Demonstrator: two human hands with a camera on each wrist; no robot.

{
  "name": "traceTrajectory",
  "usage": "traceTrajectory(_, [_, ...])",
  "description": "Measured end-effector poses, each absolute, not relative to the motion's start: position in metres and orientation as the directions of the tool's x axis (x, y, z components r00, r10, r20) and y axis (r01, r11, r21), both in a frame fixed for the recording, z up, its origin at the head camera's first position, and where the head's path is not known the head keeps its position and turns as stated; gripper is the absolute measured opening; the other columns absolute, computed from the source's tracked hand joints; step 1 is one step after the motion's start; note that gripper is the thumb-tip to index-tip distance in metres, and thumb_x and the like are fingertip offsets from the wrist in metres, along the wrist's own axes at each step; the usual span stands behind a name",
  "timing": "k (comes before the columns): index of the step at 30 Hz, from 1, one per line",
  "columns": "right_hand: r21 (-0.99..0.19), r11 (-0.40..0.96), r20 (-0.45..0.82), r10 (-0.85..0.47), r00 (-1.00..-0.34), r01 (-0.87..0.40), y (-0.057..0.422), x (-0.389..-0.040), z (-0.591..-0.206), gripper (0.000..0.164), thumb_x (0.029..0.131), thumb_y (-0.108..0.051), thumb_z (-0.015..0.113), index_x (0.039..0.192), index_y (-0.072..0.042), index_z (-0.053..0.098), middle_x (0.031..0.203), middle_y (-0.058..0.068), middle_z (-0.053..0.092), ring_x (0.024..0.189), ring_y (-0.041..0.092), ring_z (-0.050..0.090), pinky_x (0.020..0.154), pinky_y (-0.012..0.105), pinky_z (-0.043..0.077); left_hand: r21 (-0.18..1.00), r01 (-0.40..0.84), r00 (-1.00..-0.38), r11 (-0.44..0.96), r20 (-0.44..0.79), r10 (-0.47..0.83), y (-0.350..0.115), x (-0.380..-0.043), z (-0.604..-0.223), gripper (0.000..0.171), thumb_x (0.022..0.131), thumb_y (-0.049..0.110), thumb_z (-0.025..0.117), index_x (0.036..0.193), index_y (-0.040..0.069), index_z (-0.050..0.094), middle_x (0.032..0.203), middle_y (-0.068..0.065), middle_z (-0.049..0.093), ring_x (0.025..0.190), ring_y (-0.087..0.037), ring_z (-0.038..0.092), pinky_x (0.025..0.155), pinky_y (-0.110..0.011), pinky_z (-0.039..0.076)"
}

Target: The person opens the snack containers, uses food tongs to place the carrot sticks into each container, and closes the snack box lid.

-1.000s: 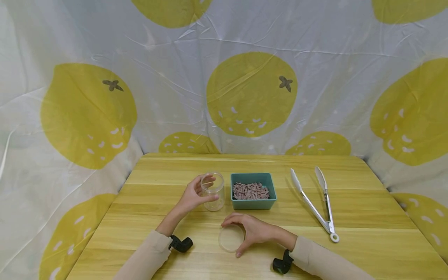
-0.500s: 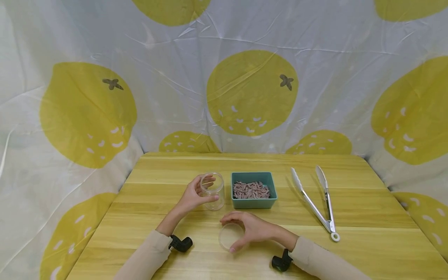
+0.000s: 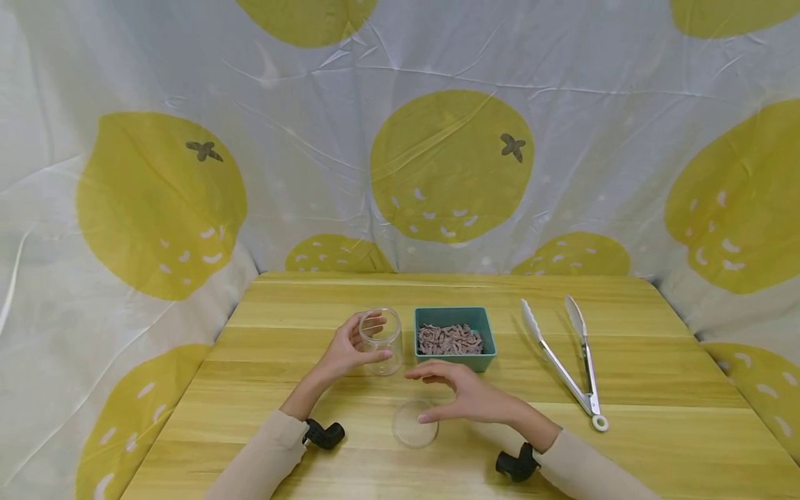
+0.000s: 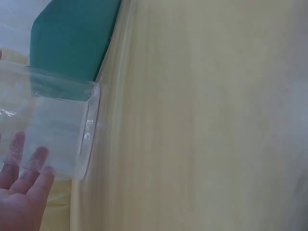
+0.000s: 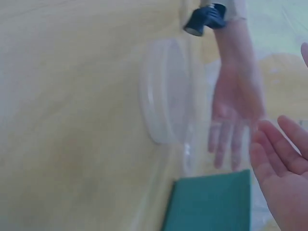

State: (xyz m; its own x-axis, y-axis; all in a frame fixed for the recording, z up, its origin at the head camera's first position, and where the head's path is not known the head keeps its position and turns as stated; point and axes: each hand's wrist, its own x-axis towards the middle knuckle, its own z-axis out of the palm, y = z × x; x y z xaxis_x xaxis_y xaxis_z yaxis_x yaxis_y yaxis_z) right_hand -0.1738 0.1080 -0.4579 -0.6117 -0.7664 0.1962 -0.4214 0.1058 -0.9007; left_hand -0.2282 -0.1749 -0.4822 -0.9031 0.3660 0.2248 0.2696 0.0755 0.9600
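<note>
Sheet (image 3: 312,90): hangs ahead of you and down both sides, pale, wrinkled and printed in yellow.
Table (image 3: 675,451): light wood, its grain running from side to side, its far edge up by the sheet.
Sleeves (image 3: 259,455): beige, one on each of your arms, coming in from the near side.
Tongs (image 3: 564,373): metal, lying spread on the table toward your right, hinge end nearest you.
Right hand (image 3: 462,394): you have its fingers and thumb wide apart, holding nothing; in the head view the fingers overlap the near edge of the box (image 3: 478,362).
Box: blue-green, rectangular, open-topped, standing between the tongs and the jar (image 3: 386,340).
Left hand (image 3: 351,347): your thumb is on the near side of the jar and your fingers curve round its far side, gripping it.
Jar: clear, upright, mouth upward, just left of the box.
Lid (image 3: 412,430): clear, round, flat on the table, nearer you than the jar; your right thumb tip overlaps it in the head view, but the blurred right wrist view seems to show your fingers clear of it.
Wrist cameras (image 3: 325,435): black, one by each cuff.
Strips (image 3: 450,340): greyish pink, heaped inside the box.
</note>
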Motion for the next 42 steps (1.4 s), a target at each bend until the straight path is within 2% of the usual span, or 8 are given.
traceTrajectory(4, [-0.908, 0.066, 0.238, -0.732, -0.639, -0.414, 0.119, -0.175, -0.447, 0.055, 0.089, -0.014, 0.077, 0.139, -0.009, 0.056, 0.137, 0.008, 0.058, 0.128, 0.032, 0.052, 0.108, 0.047, 0.041, 0.963, 0.260, -0.906, 0.076, 0.216, 0.365, -0.176, -0.229, -0.482, 0.076, 0.080, 0.002, 0.083, 0.145, 0.001, 0.044, 0.143, -0.027, 0.049, 0.133, -0.043, 0.046, 0.109, -0.059, 0.034])
traceTrajectory(8, [-0.903, 0.038, 0.280, -0.704, -0.652, -0.428, 0.132, -0.178, -0.436, 0.054, 0.091, -0.008, 0.074, 0.142, -0.010, 0.053, 0.138, 0.015, 0.056, 0.129, 0.032, 0.051, 0.107, 0.050, 0.041, 0.962, 0.260, -0.906, 0.084, 0.213, 0.365, -0.177, -0.230, -0.483, 0.077, 0.081, 0.003, 0.083, 0.147, 0.000, 0.043, 0.143, -0.027, 0.049, 0.133, -0.043, 0.046, 0.109, -0.059, 0.035])
traceTrajectory(18, [-0.915, 0.098, 0.280, -0.543, -0.792, -0.391, 0.171, -0.186, -0.422, 0.050, 0.093, -0.005, 0.070, 0.140, -0.006, 0.054, 0.139, 0.012, 0.055, 0.129, 0.043, 0.048, 0.104, 0.033, 0.045, 0.967, 0.246, -0.904, 0.070, 0.203, 0.377, -0.178, -0.231, -0.484, 0.077, 0.081, 0.003, 0.083, 0.147, 0.001, 0.044, 0.144, -0.028, 0.048, 0.133, -0.043, 0.045, 0.108, -0.055, 0.039])
traceTrajectory(21, [-0.922, 0.130, 0.263, -0.478, -0.838, -0.364, 0.184, -0.187, -0.422, 0.053, 0.093, -0.007, 0.071, 0.143, -0.008, 0.052, 0.140, 0.013, 0.055, 0.129, 0.037, 0.050, 0.103, 0.028, 0.046, 0.968, 0.243, -0.902, 0.066, 0.200, 0.381, -0.178, -0.233, -0.484, 0.076, 0.081, 0.004, 0.084, 0.146, 0.001, 0.045, 0.144, -0.029, 0.047, 0.133, -0.044, 0.045, 0.108, -0.054, 0.039])
traceTrajectory(27, [-0.911, 0.143, 0.318, -0.357, -0.878, -0.388, 0.204, -0.193, -0.425, 0.057, 0.091, -0.001, 0.071, 0.143, 0.001, 0.048, 0.134, 0.022, 0.055, 0.122, 0.015, 0.056, 0.100, 0.022, 0.046, 0.969, 0.239, -0.901, 0.065, 0.196, 0.387, -0.178, -0.233, -0.483, 0.076, 0.081, 0.005, 0.084, 0.146, 0.003, 0.045, 0.145, -0.030, 0.046, 0.134, -0.046, 0.043, 0.109, -0.057, 0.036])
traceTrajectory(29, [-0.906, 0.158, 0.329, -0.318, -0.889, -0.392, 0.211, -0.194, -0.426, 0.057, 0.091, -0.001, 0.071, 0.143, 0.001, 0.049, 0.133, 0.021, 0.056, 0.120, 0.010, 0.057, 0.100, 0.022, 0.046, 0.969, 0.237, -0.901, 0.065, 0.194, 0.388, -0.178, -0.233, -0.482, 0.076, 0.080, 0.005, 0.084, 0.146, 0.005, 0.046, 0.145, -0.030, 0.046, 0.134, -0.046, 0.043, 0.110, -0.058, 0.035])
traceTrajectory(37, [-0.890, 0.286, 0.330, -0.138, -0.934, -0.357, 0.232, -0.192, -0.432, 0.057, 0.092, -0.007, 0.073, 0.143, 0.002, 0.048, 0.128, 0.019, 0.055, 0.116, 0.012, 0.054, 0.097, 0.017, 0.045, 0.970, 0.233, -0.905, 0.074, 0.188, 0.383, -0.178, -0.232, -0.482, 0.076, 0.081, 0.006, 0.084, 0.146, 0.003, 0.045, 0.144, -0.029, 0.046, 0.134, -0.046, 0.043, 0.110, -0.057, 0.034])
traceTrajectory(42, [-0.864, 0.404, 0.326, -0.007, -0.945, -0.301, 0.244, -0.193, -0.439, 0.061, 0.092, -0.015, 0.075, 0.144, 0.002, 0.047, 0.127, 0.017, 0.055, 0.112, 0.007, 0.050, 0.094, 0.012, 0.042, 0.968, 0.239, -0.904, 0.077, 0.193, 0.381, -0.178, -0.232, -0.484, 0.076, 0.082, 0.005, 0.083, 0.146, 0.001, 0.044, 0.144, -0.030, 0.047, 0.134, -0.046, 0.043, 0.110, -0.056, 0.035])
